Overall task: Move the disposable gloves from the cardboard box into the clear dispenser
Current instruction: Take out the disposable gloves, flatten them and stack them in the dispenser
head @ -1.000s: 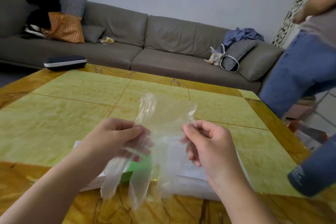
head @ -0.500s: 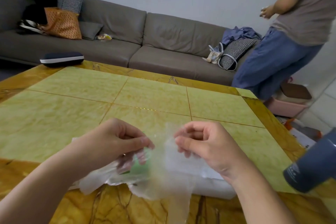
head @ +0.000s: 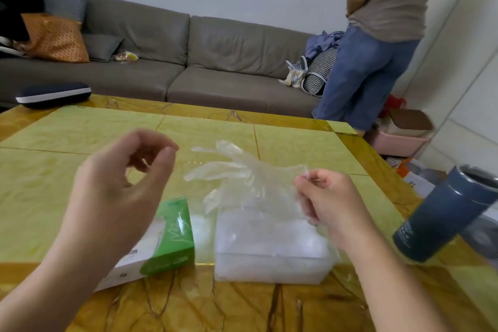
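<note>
Living-room setting: yellow-green marble-pattern table (head: 80,170) with amber border, grey sofa (head: 167,62) along the far wall behind it. On the table's near edge, cardboard box (head: 164,245), green and white, lying flat, partly covered by the left forearm. Just to its right, clear dispenser (head: 269,253), a rectangular see-through tub showing a whitish mass of gloves inside. One disposable glove (head: 237,172), thin clear plastic, held above the dispenser with its fingers pointing left and away, cuff end at the right. Right hand (head: 326,202): fingers curled, thumb and forefinger pinching the glove's cuff edge. Left hand (head: 121,191): raised above the box, fingers loosely curled with thumb near the fingertips, holding nothing, apart from the glove. Dark blue tumbler (head: 444,215) at the table's right edge, appearing tilted in the wide view. Dark flat case (head: 54,94) at the far left corner. Second person (head: 377,40) standing at the sofa's right end, back turned.
</note>
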### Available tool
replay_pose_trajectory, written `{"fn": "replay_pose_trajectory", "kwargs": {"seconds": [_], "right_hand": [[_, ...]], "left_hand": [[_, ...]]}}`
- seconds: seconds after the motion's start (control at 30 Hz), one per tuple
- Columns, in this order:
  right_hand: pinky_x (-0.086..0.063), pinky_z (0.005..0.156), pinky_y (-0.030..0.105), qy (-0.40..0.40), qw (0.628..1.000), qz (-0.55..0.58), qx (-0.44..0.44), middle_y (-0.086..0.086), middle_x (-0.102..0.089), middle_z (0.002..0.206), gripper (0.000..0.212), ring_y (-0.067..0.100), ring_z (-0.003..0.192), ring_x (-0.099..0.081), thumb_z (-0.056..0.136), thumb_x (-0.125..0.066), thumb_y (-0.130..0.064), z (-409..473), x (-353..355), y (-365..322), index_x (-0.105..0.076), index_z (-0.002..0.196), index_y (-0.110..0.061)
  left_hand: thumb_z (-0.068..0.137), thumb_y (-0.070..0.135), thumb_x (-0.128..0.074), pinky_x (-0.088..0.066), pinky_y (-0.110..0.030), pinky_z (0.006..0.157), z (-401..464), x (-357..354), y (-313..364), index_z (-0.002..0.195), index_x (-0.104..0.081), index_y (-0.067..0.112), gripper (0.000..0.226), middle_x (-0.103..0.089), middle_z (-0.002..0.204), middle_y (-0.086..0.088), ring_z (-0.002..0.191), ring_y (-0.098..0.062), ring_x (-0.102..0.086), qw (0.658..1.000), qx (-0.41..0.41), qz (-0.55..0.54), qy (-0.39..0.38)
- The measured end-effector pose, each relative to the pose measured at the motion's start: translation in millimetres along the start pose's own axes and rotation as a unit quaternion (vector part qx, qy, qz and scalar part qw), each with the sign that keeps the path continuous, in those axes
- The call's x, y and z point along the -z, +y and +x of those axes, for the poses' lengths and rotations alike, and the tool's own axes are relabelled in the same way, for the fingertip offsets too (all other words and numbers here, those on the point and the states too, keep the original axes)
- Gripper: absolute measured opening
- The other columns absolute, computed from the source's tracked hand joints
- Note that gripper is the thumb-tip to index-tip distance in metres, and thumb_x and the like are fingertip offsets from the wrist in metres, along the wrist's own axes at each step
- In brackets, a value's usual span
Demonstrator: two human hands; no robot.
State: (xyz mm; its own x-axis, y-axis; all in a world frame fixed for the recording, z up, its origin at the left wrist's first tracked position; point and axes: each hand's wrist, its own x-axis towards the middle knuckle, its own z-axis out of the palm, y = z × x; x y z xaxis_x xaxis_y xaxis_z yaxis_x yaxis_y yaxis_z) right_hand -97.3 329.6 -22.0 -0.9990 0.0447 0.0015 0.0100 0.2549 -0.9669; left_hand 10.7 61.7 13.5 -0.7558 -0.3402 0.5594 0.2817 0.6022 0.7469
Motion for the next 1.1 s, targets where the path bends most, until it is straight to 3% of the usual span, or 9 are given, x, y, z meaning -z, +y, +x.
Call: {"fn": "replay_pose_trajectory", "kwargs": {"seconds": [0.13,0.3,0.4,0.47,0.53,0.67,0.87,1.0,1.1], "right_hand": [[-0.036,0.041,0.026,-0.025,0.995,-0.094,-0.011,0.006,-0.056,0.049,0.026,0.020,0.038,-0.047,0.096,-0.056,-0.003,-2.7,-3.1,7.1,-0.062,0.071,-0.002],[-0.040,0.037,0.022,-0.023,0.965,-0.261,0.029,0.001,-0.066,0.060,0.025,0.010,0.035,-0.057,0.101,-0.056,-0.014,-2.9,-1.3,15.1,-0.067,0.078,-0.013],[-0.051,0.037,0.033,-0.014,0.956,-0.290,0.029,0.002,-0.070,0.072,0.023,0.018,0.042,-0.065,0.098,-0.056,-0.010,0.8,1.0,21.1,-0.067,0.077,-0.013],[-0.057,0.041,0.045,-0.006,0.954,-0.300,0.025,0.005,-0.069,0.075,0.020,0.028,0.051,-0.069,0.092,-0.056,-0.005,3.6,2.8,24.1,-0.067,0.077,-0.011],[-0.058,0.044,0.043,-0.002,0.946,-0.322,0.025,0.004,-0.068,0.075,0.020,0.026,0.053,-0.069,0.091,-0.060,-0.002,5.6,4.7,25.1,-0.067,0.075,-0.013],[-0.058,0.048,0.042,-0.006,0.931,-0.363,0.040,0.004,-0.068,0.075,0.021,0.025,0.053,-0.070,0.093,-0.064,-0.008,7.5,5.2,25.2,-0.068,0.073,-0.014],[-0.058,0.048,0.043,-0.017,0.931,-0.362,0.049,0.005,-0.069,0.075,0.022,0.025,0.053,-0.069,0.096,-0.064,-0.013,8.7,6.7,24.4,-0.067,0.074,-0.015],[-0.056,0.046,0.044,-0.018,0.933,-0.357,0.033,0.008,-0.070,0.077,0.016,0.030,0.059,-0.072,0.093,-0.064,-0.003,7.9,7.9,25.3,-0.069,0.078,-0.006],[-0.051,0.044,0.038,-0.018,0.932,-0.360,0.038,0.009,-0.070,0.079,0.014,0.031,0.060,-0.072,0.093,-0.063,-0.001,6.8,6.7,25.7,-0.068,0.080,-0.002]], "left_hand": [[0.100,0.023,-0.055,-0.051,-0.016,0.080,-8.0,-58.8,33.5,0.113,-0.069,0.033,0.020,-0.062,0.109,0.023,0.096,0.000,-0.061,0.962,-0.162,0.103,-0.195],[0.105,0.022,-0.040,-0.058,-0.039,0.070,-8.6,-127.7,17.1,0.104,-0.068,0.031,0.029,-0.069,0.098,0.011,0.073,-0.016,-0.065,0.920,0.007,0.151,-0.363],[0.106,0.031,-0.038,-0.059,-0.045,0.073,-2.5,-136.7,4.3,0.095,-0.070,0.024,0.035,-0.076,0.089,0.001,0.077,-0.026,-0.071,0.889,0.078,0.142,-0.427],[0.105,0.045,-0.039,-0.060,-0.047,0.077,-2.5,-140.0,-1.7,0.087,-0.069,0.020,0.044,-0.077,0.084,0.001,0.078,-0.025,-0.073,0.880,0.087,0.148,-0.443],[0.105,0.058,-0.034,-0.061,-0.043,0.080,-1.2,-142.6,-2.3,0.088,-0.071,0.018,0.057,-0.078,0.083,0.005,0.076,-0.019,-0.074,0.864,0.096,0.162,-0.467],[0.104,0.067,-0.024,-0.058,-0.037,0.081,8.3,-143.7,7.7,0.102,-0.078,0.021,0.070,-0.081,0.087,0.001,0.081,-0.022,-0.076,0.831,0.242,0.042,-0.499],[0.109,0.046,-0.039,-0.056,-0.043,0.097,11.4,-139.5,18.8,0.090,-0.081,0.005,0.062,-0.080,0.094,-0.007,0.095,-0.026,-0.075,0.856,0.195,-0.135,-0.460],[0.105,0.036,-0.057,-0.058,-0.033,0.085,7.1,-132.5,14.0,0.086,-0.075,0.011,0.035,-0.080,0.081,0.000,0.080,-0.014,-0.077,0.840,0.124,0.025,-0.527],[0.099,0.039,-0.065,-0.061,-0.033,0.078,2.1,-130.2,9.7,0.104,-0.064,0.028,0.012,-0.078,0.080,0.010,0.070,-0.005,-0.074,0.839,0.092,0.153,-0.515]]}}
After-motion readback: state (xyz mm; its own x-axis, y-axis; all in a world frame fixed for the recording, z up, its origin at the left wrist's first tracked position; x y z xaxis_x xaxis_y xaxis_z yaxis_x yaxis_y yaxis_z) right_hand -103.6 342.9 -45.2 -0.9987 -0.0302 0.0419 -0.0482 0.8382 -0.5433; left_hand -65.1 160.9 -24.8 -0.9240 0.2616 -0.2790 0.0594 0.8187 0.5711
